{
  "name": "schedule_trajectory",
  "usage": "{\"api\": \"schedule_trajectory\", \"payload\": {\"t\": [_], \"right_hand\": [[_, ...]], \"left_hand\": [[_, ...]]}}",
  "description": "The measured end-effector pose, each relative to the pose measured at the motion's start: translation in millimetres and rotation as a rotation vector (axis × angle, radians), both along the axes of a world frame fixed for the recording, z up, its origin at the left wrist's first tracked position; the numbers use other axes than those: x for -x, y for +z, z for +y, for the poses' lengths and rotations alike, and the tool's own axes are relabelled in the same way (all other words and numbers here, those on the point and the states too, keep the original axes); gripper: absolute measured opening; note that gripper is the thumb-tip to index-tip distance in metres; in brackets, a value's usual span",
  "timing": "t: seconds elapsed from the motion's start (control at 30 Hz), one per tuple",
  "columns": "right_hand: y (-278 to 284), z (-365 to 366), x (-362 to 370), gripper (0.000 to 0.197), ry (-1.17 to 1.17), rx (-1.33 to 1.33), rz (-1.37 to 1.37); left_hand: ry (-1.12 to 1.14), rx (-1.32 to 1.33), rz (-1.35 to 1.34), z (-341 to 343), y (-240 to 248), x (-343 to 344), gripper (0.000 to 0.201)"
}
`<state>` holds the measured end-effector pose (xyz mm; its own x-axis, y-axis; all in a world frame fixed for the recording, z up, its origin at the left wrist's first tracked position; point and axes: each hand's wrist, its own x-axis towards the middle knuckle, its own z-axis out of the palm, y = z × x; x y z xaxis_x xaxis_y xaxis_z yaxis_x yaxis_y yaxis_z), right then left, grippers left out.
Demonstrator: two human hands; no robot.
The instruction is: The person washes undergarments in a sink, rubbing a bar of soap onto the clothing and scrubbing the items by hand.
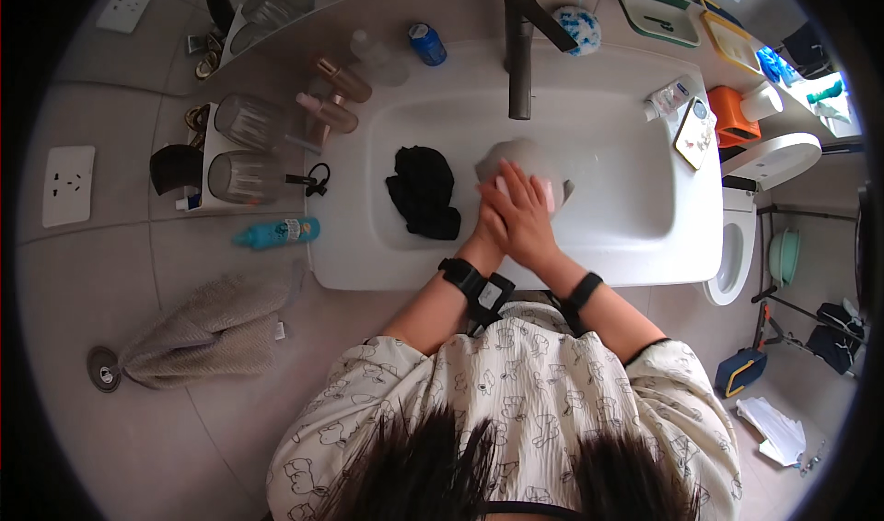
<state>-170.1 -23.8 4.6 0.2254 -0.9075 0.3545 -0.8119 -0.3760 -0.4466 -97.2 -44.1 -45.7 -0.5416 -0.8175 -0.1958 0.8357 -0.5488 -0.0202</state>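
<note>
Inside the white washbasin [368, 120], both of my hands press together over a soft, pale grey-beige cloth item [516, 151]; its exact kind does not show. My right hand [529, 215] lies on top, fingers long and close together against the item. Partly covered beneath it is my left hand [493, 222], whose fingers are mostly hidden. A small pink patch [551, 195] shows beside the right fingers; whether it belongs to the cloth I cannot tell. To the left, a crumpled black cloth [424, 192] rests on the basin floor. The dark tap [520, 70] stands beyond my hands.
Bottles, among them a blue can [426, 44], line the basin's back left rim. A phone [694, 133] and a white tube [670, 98] lie on the right rim. Glass cups [241, 176] and a teal bottle [276, 233] are at left. A towel [207, 332] hangs below them.
</note>
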Motion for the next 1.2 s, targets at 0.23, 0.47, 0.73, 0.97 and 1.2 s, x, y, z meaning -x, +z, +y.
{"api": "schedule_trajectory", "payload": {"t": [0.23,0.47,0.73,0.97,1.2], "right_hand": [[4,-30,45,0.045,-0.008,-0.166,-0.083],[1,-46,37,0.043,-0.196,-0.353,-0.374],[-9,-4,7,0.041,-0.274,-0.241,-0.451],[15,-56,11,0.028,-0.366,-0.407,-0.632],[-21,-42,65,0.029,-0.279,-0.565,-0.986]], "left_hand": [[-0.193,-0.086,-0.220,2,37,3,0.054],[-0.163,-0.062,-0.365,-5,26,-7,0.047],[-0.092,-0.005,-0.212,-11,35,-13,0.048],[-0.110,0.028,-0.559,-9,14,1,0.045],[-0.203,-0.064,-0.385,-9,53,-16,0.057]]}}
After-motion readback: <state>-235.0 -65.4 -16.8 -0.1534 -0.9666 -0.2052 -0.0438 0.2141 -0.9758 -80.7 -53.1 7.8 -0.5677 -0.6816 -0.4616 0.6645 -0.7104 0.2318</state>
